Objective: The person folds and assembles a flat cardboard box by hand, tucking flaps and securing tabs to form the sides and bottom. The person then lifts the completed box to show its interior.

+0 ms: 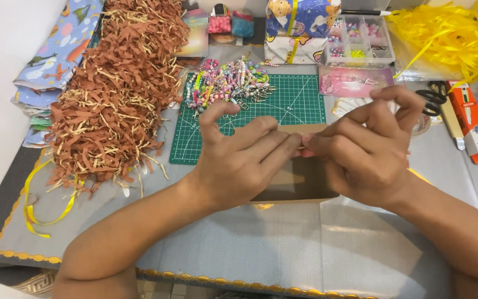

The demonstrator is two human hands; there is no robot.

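Fingertips meet over the brown cardboard box (297,180), which sits under both palms. Our left hand (239,160) pinches its top edge; our right hand (369,147) pinches beside it. We should keep the pinch firm, creasing evenly.

A single head-worn camera looks steeply down and forward over a grey cloth-covered table (283,249), close enough that both forearms enter from the bottom edge and the left hand (239,160) and right hand (366,149) fill the centre. The far edge of view reaches the green gridded cutting mat (300,102) and the heap of brown shredded paper (117,88) at left. With only this one view, nothing is shared with another.
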